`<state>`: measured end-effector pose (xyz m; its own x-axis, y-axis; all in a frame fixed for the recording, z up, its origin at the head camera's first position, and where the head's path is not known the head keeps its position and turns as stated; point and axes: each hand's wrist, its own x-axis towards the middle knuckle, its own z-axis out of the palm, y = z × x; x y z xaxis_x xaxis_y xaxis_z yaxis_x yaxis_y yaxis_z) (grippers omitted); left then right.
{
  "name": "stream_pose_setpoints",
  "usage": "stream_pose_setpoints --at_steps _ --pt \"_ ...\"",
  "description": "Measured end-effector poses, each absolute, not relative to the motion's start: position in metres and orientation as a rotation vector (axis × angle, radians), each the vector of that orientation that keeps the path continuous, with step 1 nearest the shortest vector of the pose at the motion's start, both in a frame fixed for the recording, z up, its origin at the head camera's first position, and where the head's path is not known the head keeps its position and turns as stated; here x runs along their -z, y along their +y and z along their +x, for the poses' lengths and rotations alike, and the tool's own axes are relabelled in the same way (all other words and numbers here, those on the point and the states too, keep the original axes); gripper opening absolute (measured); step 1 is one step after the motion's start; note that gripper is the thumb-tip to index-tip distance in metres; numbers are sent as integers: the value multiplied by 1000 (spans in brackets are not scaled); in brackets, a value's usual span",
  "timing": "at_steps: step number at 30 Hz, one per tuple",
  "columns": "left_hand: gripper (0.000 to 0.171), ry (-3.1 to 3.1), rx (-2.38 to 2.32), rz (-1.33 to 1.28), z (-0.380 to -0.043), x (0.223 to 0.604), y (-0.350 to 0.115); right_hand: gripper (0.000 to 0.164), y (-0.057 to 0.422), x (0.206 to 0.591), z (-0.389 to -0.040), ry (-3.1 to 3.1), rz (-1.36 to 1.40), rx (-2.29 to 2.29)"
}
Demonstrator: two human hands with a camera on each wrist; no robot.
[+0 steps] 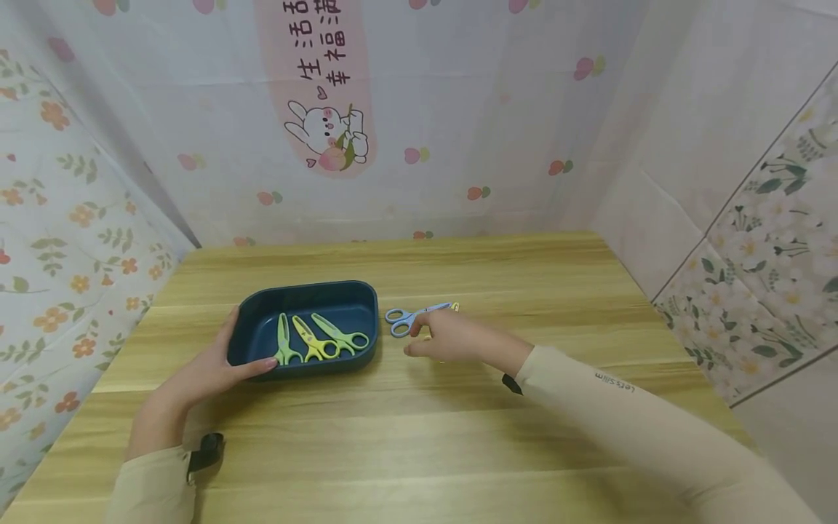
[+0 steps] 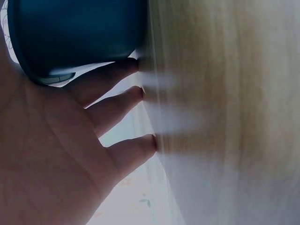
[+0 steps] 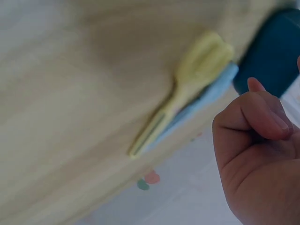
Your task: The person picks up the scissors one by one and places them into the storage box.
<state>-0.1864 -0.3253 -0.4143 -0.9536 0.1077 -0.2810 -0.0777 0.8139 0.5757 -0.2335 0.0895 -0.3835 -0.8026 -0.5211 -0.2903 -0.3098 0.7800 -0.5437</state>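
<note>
Nearest on my feed, the left sleeve (image 1: 150, 484) ends in a black band (image 1: 208, 453) beside the bin; if that arm swings, I judge it could drag the bin with it. The left hand (image 1: 208, 370) spans the near left corner of the dark blue bin (image 1: 308, 297), thumb at the near rim, the other fingers spread straight by the wall with tips down at the wooden table (image 1: 366, 451). I read this as steadying contact rather than a firm clamp, so a knock from the right could slide the bin.

The right hand (image 1: 452, 338) hovers right of the bin, its fingers bent, thumb and fingertip apart, nothing between them. By it on the table lie the loose yellow scissors (image 3: 201, 61) and the blue scissors (image 1: 407, 318), so close together that a hasty pinch could catch both, or push the blue handles into the bin wall. From the head view the hand hides most of that yellow pair, so my aim could be off.

In the bin, the left green scissors (image 1: 284, 338), the middle yellow scissors (image 1: 304, 332) and the right green scissors (image 1: 332, 331) lie handles nearest me; another pair dropped carelessly could tangle there. Farthest off hangs the printed curtain (image 1: 458, 116).
</note>
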Motion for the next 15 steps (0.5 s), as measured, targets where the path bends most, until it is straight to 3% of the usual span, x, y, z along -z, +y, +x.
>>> stream_pose_setpoints --at_steps 15 --pt "131 2695 -877 23 -186 415 -326 40 117 413 -218 2563 -584 637"
